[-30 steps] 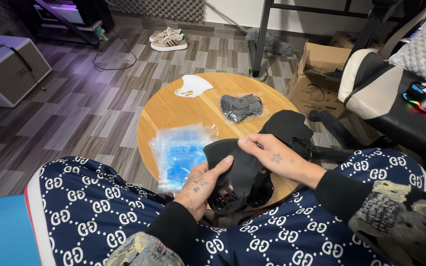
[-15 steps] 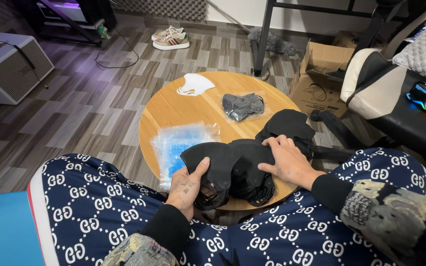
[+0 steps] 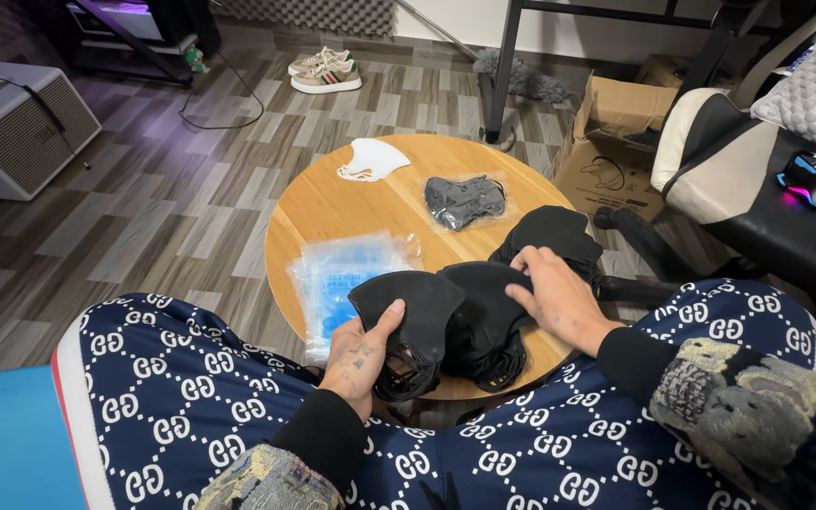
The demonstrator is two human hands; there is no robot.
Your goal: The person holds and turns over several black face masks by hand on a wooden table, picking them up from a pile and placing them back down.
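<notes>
My left hand (image 3: pixel 359 352) grips a black face mask (image 3: pixel 408 312) by its near edge, thumb on top, at the front rim of the round wooden table (image 3: pixel 332 203). My right hand (image 3: pixel 552 295) rests palm down on a second black mask (image 3: pixel 479 302) lying beside the first. More black masks (image 3: pixel 552 231) are piled just beyond my right hand. A stack of clear plastic bags with blue print (image 3: pixel 344 279) lies to the left of the held mask. My patterned navy trousers (image 3: pixel 191 387) fill the foreground.
A white mask (image 3: pixel 370 159) lies at the table's far left and a bagged grey mask (image 3: pixel 465 198) near its far middle. An open cardboard box (image 3: pixel 616 132), a chair (image 3: pixel 739 179), a speaker cabinet (image 3: pixel 16 127) and sneakers (image 3: pixel 325 70) stand around on the wood floor.
The black masks have come down from above my lap onto the table's front edge. My right hand moved from gripping a mask to lying flat on top of one.
</notes>
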